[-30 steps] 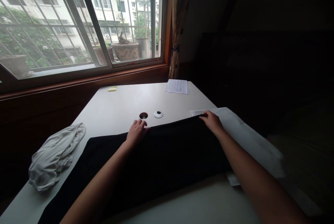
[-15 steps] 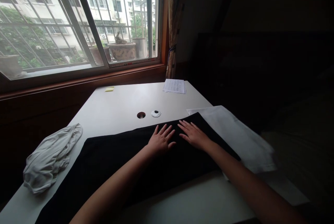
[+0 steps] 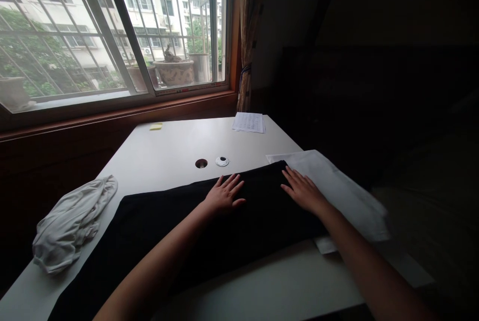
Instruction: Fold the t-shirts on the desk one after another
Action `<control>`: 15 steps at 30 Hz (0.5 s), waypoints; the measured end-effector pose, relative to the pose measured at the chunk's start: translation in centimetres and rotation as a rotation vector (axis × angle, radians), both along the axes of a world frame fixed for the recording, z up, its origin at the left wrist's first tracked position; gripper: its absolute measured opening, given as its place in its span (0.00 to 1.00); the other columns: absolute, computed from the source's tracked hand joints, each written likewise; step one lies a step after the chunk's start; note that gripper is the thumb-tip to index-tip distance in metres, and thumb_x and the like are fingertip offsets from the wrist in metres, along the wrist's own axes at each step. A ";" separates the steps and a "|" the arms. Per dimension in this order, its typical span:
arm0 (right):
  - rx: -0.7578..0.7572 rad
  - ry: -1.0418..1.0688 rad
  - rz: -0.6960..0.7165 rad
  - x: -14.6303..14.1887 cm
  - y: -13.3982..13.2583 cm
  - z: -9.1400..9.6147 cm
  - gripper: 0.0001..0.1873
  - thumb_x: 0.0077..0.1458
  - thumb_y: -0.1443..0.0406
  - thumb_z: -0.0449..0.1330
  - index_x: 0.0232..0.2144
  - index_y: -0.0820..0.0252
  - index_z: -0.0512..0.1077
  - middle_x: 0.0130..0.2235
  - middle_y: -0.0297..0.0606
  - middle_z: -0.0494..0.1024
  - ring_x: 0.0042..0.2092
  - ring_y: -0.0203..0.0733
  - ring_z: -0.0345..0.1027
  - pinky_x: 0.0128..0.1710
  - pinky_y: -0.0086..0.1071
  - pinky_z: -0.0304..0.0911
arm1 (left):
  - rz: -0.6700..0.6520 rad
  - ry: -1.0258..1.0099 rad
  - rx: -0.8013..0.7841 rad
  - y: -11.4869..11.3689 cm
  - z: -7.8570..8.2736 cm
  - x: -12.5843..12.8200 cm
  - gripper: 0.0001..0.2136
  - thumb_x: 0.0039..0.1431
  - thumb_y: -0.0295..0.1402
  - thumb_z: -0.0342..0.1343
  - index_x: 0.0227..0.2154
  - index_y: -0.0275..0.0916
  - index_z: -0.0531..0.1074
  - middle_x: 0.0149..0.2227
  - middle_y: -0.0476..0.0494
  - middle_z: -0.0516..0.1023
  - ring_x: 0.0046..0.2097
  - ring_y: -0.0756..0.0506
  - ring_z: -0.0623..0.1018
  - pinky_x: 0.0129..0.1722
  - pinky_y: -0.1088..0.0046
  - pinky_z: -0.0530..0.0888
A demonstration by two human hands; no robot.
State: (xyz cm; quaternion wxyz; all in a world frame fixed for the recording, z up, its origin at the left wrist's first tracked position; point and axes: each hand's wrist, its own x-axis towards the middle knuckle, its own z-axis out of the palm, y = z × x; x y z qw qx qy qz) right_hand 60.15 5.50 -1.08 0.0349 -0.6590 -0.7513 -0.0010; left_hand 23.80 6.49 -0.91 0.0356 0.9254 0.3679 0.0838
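though flat on one black cloth [image 3: 262,226], one left hand [image 3: 220,197], one right hand [image 3: 304,193], fingers [image 3: 239,203] loose and outspread

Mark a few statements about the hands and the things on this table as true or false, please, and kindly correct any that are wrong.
1. The left hand lies on the black cloth with its fingers spread. True.
2. The right hand is holding the printed papers. False: the right hand rests at the right end of the black cloth, while the printed papers lie at the far edge of the table.
3. A crumpled pale cloth is on the left side of the table. True.
4. The yellow note is on the black cloth. False: the yellow note lies near the table's far left corner.
5. A white cloth shows beyond the black cloth's right end. True.
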 end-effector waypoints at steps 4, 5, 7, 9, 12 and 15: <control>-0.030 -0.001 -0.029 0.5 -0.7 0.3 0.37 0.69 0.46 0.38 0.73 0.53 0.47 0.75 0.37 0.43 0.74 0.51 0.40 0.71 0.53 0.42 | -0.003 0.024 0.029 -0.1 0.4 -3.1 0.34 0.72 0.56 0.35 0.73 0.43 0.46 0.74 0.41 0.49 0.74 0.40 0.49 0.72 0.50 0.44; -0.027 0.003 -0.033 0.6 -0.8 0.4 0.37 0.69 0.47 0.38 0.73 0.53 0.47 0.75 0.37 0.44 0.74 0.51 0.41 0.71 0.53 0.42 | -0.005 0.033 0.028 -0.3 0.5 -3.9 0.34 0.72 0.56 0.35 0.73 0.43 0.46 0.74 0.41 0.49 0.74 0.40 0.49 0.72 0.50 0.44; -0.011 0.006 -0.042 0.7 -0.9 0.3 0.36 0.69 0.48 0.38 0.73 0.53 0.49 0.75 0.38 0.46 0.73 0.51 0.42 0.71 0.52 0.43 | -0.007 0.053 0.016 -0.9 0.7 -5.7 0.34 0.72 0.55 0.35 0.73 0.43 0.45 0.74 0.41 0.49 0.74 0.40 0.49 0.72 0.50 0.44; 0.025 0.005 -0.045 0.9 -1.0 0.2 0.36 0.68 0.49 0.39 0.72 0.55 0.52 0.74 0.41 0.51 0.73 0.51 0.45 0.70 0.52 0.46 | 0.005 0.071 -0.001 -1.4 1.0 -7.6 0.34 0.72 0.55 0.36 0.73 0.43 0.45 0.74 0.42 0.48 0.74 0.39 0.49 0.72 0.50 0.44; 0.115 0.009 -0.033 1.4 -1.6 -0.1 0.35 0.67 0.50 0.42 0.69 0.61 0.58 0.70 0.47 0.61 0.70 0.53 0.51 0.68 0.49 0.50 | 0.079 0.082 -0.020 -1.9 1.3 -10.5 0.33 0.72 0.55 0.36 0.73 0.45 0.47 0.74 0.43 0.48 0.74 0.39 0.48 0.72 0.47 0.44; 0.208 0.017 -0.050 2.0 -3.2 -0.1 0.34 0.65 0.51 0.46 0.65 0.65 0.63 0.65 0.51 0.67 0.66 0.58 0.58 0.65 0.48 0.56 | 0.209 0.080 -0.059 -1.7 1.4 -14.0 0.30 0.73 0.54 0.36 0.72 0.51 0.47 0.74 0.46 0.49 0.74 0.36 0.47 0.70 0.42 0.46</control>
